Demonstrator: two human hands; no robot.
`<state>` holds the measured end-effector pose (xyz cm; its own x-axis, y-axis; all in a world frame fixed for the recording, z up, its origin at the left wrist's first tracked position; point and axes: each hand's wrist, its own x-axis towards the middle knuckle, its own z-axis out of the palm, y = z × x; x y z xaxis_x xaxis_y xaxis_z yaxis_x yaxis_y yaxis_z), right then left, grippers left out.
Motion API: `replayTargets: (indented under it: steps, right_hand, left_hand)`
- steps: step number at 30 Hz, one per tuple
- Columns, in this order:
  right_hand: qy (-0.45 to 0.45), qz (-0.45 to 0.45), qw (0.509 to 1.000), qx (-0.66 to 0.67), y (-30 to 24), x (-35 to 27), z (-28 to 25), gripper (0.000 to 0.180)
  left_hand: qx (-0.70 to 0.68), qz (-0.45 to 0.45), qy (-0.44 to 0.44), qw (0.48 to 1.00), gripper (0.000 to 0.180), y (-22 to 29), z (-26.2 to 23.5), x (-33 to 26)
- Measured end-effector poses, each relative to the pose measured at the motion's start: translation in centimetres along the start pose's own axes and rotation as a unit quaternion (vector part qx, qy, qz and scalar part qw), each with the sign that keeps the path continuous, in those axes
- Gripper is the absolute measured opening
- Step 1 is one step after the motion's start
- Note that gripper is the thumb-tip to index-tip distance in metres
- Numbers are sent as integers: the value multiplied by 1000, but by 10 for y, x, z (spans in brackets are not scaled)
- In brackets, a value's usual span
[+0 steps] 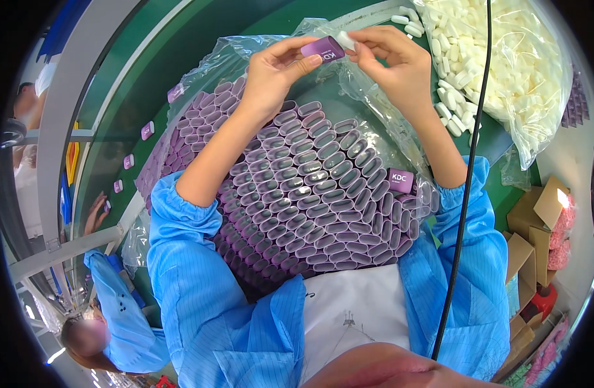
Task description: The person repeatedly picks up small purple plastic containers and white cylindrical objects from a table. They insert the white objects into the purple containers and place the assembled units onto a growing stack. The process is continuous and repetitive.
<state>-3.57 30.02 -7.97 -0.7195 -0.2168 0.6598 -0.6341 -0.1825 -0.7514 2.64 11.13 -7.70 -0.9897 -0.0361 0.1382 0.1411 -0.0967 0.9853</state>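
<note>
My left hand grips a small purple oval shell between thumb and fingers, at the far middle of the view. At the shell's right end, a white oval plastic piece is pinched in the fingertips of my right hand. White piece and shell meet or nearly meet; I cannot tell how far one sits inside the other. Below my forearms lies a broad mass of purple oval shells, packed side by side with their hollow ends up. A single purple shell rests on its side at their right edge.
A clear bag of white oval pieces spills at the far right. Several purple pieces line the green surface on the left, near a co-worker's hand. A black cable hangs across the right. Cardboard boxes stand lower right.
</note>
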Motion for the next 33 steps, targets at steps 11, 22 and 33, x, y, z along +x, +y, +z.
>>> replayTargets:
  steps: [11, 22, 33]
  right_hand:
    - [-46, -64, 989, -123, -4, -3, 3, 16]
    - [-31, 82, 995, 52, -2, -12, 7, 10]
    - [-39, 12, 999, 23, 2, -8, 2, 11]
  left_hand:
    - [38, 22, 14, 999, 30, 4, 2, -3]
    - [101, 33, -2, 994, 31, 5, 0, -4]
    - [-43, -12, -20, 999, 31, 3, 0, -2]
